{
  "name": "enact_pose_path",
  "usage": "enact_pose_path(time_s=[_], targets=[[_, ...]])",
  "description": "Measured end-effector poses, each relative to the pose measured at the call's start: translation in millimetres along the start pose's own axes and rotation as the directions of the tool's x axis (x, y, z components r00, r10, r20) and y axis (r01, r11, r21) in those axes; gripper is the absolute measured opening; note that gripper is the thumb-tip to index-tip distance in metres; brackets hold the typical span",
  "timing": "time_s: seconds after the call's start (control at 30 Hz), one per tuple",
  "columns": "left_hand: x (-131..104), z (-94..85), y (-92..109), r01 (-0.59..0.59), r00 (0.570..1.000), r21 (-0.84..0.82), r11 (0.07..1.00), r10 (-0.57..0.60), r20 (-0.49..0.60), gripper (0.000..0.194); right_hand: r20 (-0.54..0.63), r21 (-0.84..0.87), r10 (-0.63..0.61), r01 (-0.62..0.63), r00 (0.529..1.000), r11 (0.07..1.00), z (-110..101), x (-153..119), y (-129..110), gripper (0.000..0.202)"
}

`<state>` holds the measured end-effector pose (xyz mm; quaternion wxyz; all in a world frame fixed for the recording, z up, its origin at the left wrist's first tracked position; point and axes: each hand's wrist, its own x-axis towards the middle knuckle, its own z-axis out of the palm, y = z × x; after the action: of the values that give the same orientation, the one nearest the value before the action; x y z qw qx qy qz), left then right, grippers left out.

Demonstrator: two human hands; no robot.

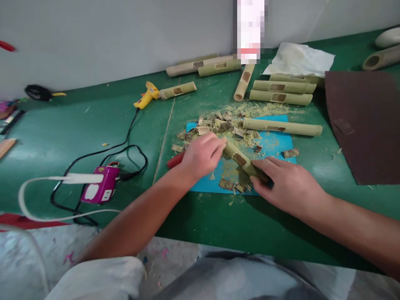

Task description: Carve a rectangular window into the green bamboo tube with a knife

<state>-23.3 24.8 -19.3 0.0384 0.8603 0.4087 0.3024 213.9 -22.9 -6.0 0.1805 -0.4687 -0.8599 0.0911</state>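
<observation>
Over the blue sheet (208,183), your left hand (202,155) pinches one end of a bamboo tube (247,166), your right hand (289,183) grips the other; its opening is cut, trimming perhaps left.

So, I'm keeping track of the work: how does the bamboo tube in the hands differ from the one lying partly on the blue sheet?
The held tube is gripped by the right hand, with the left hand at its other end; the lying tube is untouched.
The held tube slants clearly; the lying tube runs nearly left to right.
Both have a cut opening.
</observation>
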Motion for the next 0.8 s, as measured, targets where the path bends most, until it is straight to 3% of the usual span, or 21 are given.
enact_pose_path(time_s=[0.1,0.2,0.33,0.43,0.57,0.7,0.8], targets=[[-0.4,-0.2,1.9,-0.041,0.998,-0.044,0.998,0.042,0.036,0.019,0.013,0.008,-0.003,0.003,1.0,1.0,0.5,-0.2,0.6,0.017],[0.0,-1.4,4.7,0.005,1.0,0.004,1.0,-0.005,-0.005,0.019,0.014,0.014,0.006,-0.006,1.0,1.0,0.4,-0.1,0.5,0.017],[0.2,-2.5,7.2,-0.036,0.997,-0.027,0.999,0.038,0.068,0.021,0.032,0.002,0.004,-0.004,0.999,1.0,-0.9,0.0,-0.6,0.017],[0.0,-2.4,5.5,0.02,1.0,0.008,1.0,-0.021,0.014,0.021,0.031,-0.001,0.017,-0.017,0.999,1.0,-1.4,-0.3,-0.6,0.018],[-0.6,-1.6,2.9,-0.042,0.997,-0.018,0.999,0.043,0.063,0.02,0.036,0.001,0.0,0.0,0.999,1.0,-1.3,-0.7,0.5,0.018],[-0.3,-0.9,2.3,0.017,1.0,0.05,0.999,-0.018,0.01,0.021,0.042,0.005,0.019,-0.019,0.999,1.0,-1.5,-0.2,0.1,0.018],[-0.5,-0.9,3.4,-0.038,0.997,0.014,0.999,0.037,0.07,0.021,0.039,0.0,0.013,-0.013,0.999,1.0,-2.0,0.0,-0.7,0.017]])
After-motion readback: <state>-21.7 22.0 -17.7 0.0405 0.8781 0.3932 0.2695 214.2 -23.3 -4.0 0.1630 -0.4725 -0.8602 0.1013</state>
